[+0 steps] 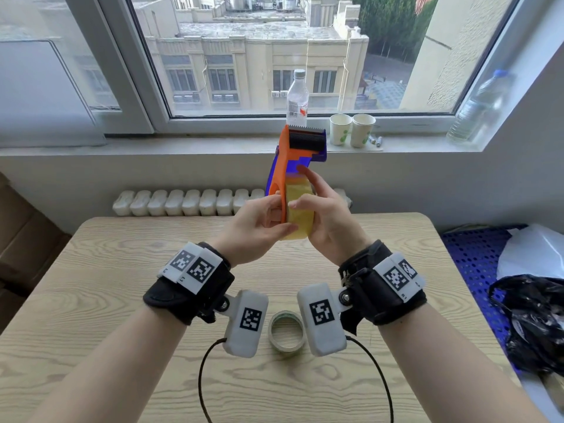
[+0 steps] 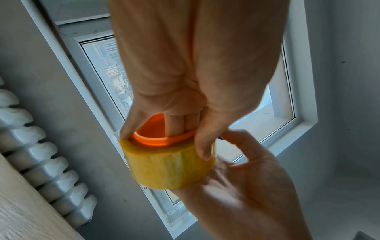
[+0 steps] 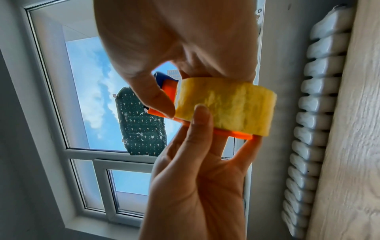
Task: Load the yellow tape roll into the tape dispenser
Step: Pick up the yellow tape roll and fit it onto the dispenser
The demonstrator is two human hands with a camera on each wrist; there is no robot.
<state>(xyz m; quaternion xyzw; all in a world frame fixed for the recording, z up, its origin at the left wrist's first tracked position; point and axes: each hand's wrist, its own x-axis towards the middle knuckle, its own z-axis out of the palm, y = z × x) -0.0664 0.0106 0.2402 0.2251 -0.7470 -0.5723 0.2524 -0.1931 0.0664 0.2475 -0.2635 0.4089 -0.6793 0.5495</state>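
Both hands are raised above the tabletop (image 1: 128, 270), in front of the window. The left hand (image 1: 259, 222) holds the tape dispenser (image 1: 294, 157), an orange and blue unit pointing up and away, with its black roller and toothed blade at the top. In the left wrist view, the left fingers (image 2: 179, 125) reach through the orange hub while the thumb lies across the outer band of the yellow tape roll (image 2: 168, 167); this grip is closed around the dispenser.

The yellow tape roll sits on the orange hub, against the orange side plate of the dispenser. The right hand (image 1: 326, 221) cups the roll from its open side, thumb on the roll's outer band and index finger extended up to the blue part of the body; this grip is clamped on the roll.

A second, clear tape roll (image 1: 287, 331) lies flat on the tabletop below the wrists. On the windowsill stand a plastic bottle (image 1: 297, 99) and two paper cups (image 1: 352, 129).
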